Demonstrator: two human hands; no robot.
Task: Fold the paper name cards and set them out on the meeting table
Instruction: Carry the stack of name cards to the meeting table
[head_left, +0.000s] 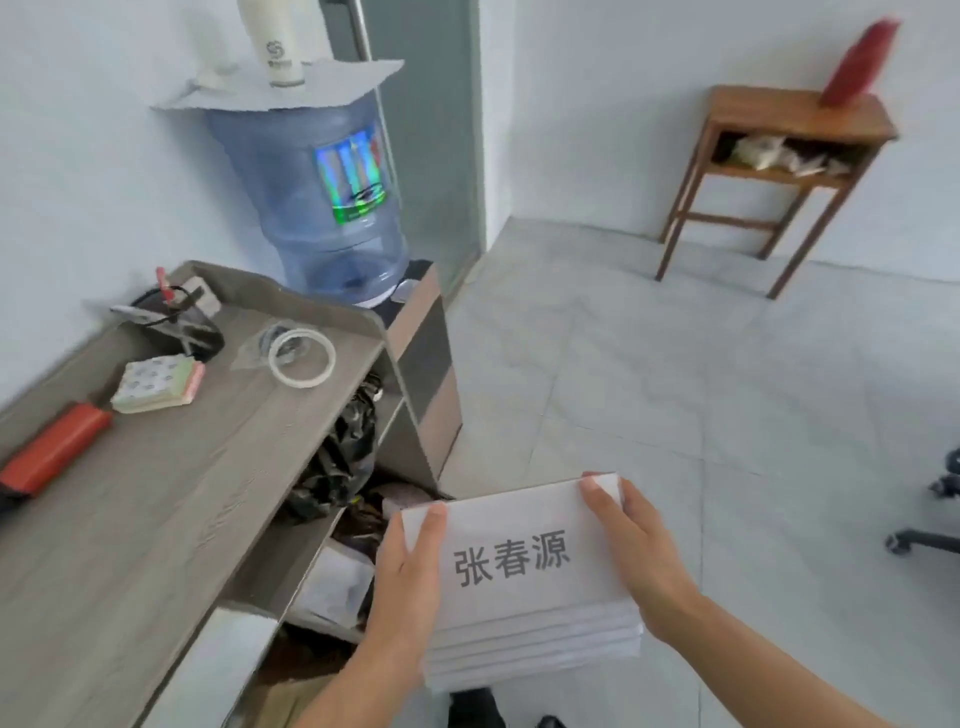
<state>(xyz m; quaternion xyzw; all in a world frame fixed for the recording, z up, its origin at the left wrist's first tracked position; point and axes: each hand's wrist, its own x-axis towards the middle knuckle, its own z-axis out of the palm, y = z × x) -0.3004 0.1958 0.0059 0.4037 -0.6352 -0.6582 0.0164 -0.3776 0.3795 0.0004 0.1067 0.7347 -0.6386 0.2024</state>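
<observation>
A stack of folded white paper name cards (524, 597) is held in the air in front of me, above the grey tiled floor. The top card shows three printed grey characters. My left hand (410, 587) grips the stack's left edge, thumb on top. My right hand (634, 556) grips the right edge, thumb over the far right corner. Several card edges show in steps at the stack's near side. No meeting table is in view.
A grey wooden counter (156, 493) stands at my left with a tape roll (301, 356), a red case (52, 452) and a pad. A water dispenser bottle (317, 192) is behind it. A wooden side table (779, 176) stands far right; chair casters (930, 525) at right edge.
</observation>
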